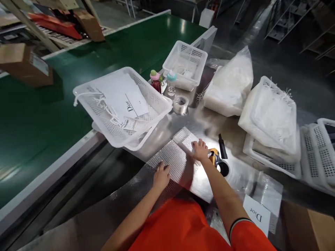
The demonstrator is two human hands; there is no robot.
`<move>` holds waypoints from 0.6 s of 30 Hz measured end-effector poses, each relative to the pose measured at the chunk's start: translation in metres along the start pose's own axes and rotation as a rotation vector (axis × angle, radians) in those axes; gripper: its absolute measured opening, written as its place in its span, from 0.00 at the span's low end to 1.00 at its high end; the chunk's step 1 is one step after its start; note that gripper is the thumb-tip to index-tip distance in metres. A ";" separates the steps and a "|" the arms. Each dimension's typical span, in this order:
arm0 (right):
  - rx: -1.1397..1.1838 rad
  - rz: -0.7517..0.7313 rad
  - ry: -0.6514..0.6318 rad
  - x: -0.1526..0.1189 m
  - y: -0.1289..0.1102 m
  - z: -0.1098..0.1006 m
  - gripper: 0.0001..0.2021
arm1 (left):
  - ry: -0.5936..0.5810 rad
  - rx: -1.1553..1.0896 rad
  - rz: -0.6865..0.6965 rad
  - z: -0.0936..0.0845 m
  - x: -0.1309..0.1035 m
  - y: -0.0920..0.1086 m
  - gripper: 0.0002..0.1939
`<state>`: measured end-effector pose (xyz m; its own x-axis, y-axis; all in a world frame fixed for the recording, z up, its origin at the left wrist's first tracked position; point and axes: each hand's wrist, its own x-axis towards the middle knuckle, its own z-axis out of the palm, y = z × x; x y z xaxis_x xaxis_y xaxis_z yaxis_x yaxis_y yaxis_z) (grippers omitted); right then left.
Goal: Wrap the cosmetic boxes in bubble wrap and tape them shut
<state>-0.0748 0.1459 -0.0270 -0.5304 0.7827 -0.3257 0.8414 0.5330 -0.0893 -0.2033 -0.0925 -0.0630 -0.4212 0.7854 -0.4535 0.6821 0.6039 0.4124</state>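
Observation:
A long sheet of bubble wrap lies across the metal table, and its near part trails off toward the lower left. My left hand rests on the wrap's near part, fingers slightly spread. Farther up, my right hand lies at the wrap's right edge, beside a folded end, with its fingers apart. Close to my right wrist is a yellow tape dispenser, partly covered by the arm. A black-handled tool lies just right of the dispenser.
A white basket with Dior papers stands at the left, near a green conveyor. Behind are a tape roll, bottles and another basket. Foam-filled baskets stand right; a Dior sheet lies lower right, beside a carton.

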 end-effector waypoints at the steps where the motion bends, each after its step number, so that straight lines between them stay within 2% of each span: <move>1: -0.011 0.007 -0.003 -0.002 -0.003 0.004 0.35 | -0.019 0.079 0.007 0.000 -0.003 0.001 0.29; 4: -0.035 0.029 -0.034 -0.009 -0.012 0.009 0.38 | -0.005 0.243 0.049 0.002 -0.013 -0.001 0.30; 7: 0.047 0.013 -0.038 -0.010 -0.005 -0.004 0.33 | 0.034 0.347 0.087 0.008 -0.021 -0.008 0.32; 9: 0.127 0.079 0.046 -0.006 0.017 -0.022 0.25 | 0.020 0.386 0.098 0.011 -0.022 -0.012 0.33; 11: 0.169 0.254 0.141 -0.002 0.051 -0.041 0.19 | -0.003 0.410 0.099 0.012 -0.020 -0.013 0.33; 13: 0.179 0.442 0.164 0.001 0.088 -0.053 0.18 | -0.008 0.434 0.099 0.010 -0.016 -0.010 0.31; 15: 0.183 0.533 0.113 0.003 0.116 -0.054 0.17 | 0.001 0.452 0.101 0.006 -0.011 -0.002 0.28; 18: 0.197 0.567 0.036 0.009 0.140 -0.040 0.20 | 0.012 0.434 0.119 -0.002 0.002 0.014 0.25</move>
<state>0.0338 0.2404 -0.0049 0.0061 0.9397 -0.3419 0.9956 -0.0375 -0.0854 -0.1954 -0.0821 -0.0565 -0.3295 0.8491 -0.4129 0.9128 0.3982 0.0905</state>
